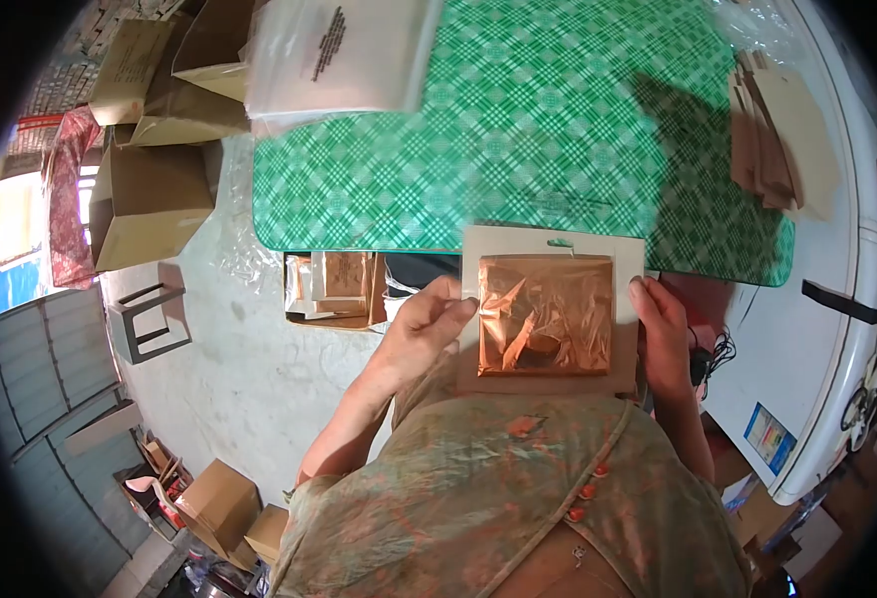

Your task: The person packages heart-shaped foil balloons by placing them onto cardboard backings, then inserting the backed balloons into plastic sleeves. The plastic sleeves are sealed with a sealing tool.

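Note:
Between my two hands I hold a flat cardboard hanging card with a shiny copper-coloured foil packet on its face. A small hang slot shows near the card's top edge. My left hand pinches the card's left side, thumb in front. On the right side, my right hand grips the edge with its thumb on the front. The fingers behind the card are hidden. The card is near my body, just this side of the table with its green checked cover.
A stack of clear plastic bags lies on the table's far left. Flat brown cardboard pieces lie at the right. Below the table edge is an open box of packets. Large cartons and a grey stool stand left.

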A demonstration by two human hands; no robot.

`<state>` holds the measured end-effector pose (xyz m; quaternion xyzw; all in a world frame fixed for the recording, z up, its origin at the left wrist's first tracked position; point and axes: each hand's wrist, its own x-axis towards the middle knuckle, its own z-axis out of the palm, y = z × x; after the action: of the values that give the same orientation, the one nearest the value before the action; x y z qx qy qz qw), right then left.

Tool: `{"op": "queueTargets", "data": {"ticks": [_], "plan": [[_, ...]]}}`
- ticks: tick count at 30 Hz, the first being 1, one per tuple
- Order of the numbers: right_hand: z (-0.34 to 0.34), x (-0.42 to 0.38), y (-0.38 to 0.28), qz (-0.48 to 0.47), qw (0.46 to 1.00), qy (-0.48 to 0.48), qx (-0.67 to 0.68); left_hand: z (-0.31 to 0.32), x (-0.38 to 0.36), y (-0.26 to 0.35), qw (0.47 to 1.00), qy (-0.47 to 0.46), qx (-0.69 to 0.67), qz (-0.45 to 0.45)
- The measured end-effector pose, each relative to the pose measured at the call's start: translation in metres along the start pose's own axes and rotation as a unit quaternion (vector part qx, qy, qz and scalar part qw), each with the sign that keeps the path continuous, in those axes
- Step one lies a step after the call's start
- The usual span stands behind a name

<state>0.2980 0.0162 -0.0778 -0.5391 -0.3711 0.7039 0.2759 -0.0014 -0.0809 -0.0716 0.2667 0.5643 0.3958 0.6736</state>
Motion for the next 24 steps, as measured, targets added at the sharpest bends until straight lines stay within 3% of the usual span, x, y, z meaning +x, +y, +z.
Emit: {"op": "queueTargets", "data": {"ticks": [4, 7, 10, 16, 24], "plan": [[0.004, 0.001, 0.002, 0.009, 0.999, -0.01, 0.041, -0.006, -0.003, -0.004, 1.0, -0.016, 0.007, -0.022], [0.015, -0.005, -0.008, 0.039, 0.994, -0.028, 0.099, -0.013, -0.005, -0.005, 0.995, -0.036, -0.048, -0.074], [0.015, -0.006, -0.009, 0.048, 0.993, -0.043, 0.096, -0.003, -0.008, 0.008, 0.984, 0.008, -0.154, -0.084], [0.004, -0.002, -0.001, 0.044, 0.997, -0.043, 0.045, -0.012, -0.009, -0.002, 0.996, -0.037, -0.03, -0.072], [0.014, -0.007, -0.011, 0.022, 0.995, -0.072, 0.065, -0.016, -0.016, -0.003, 0.991, -0.033, -0.097, -0.091]]}}
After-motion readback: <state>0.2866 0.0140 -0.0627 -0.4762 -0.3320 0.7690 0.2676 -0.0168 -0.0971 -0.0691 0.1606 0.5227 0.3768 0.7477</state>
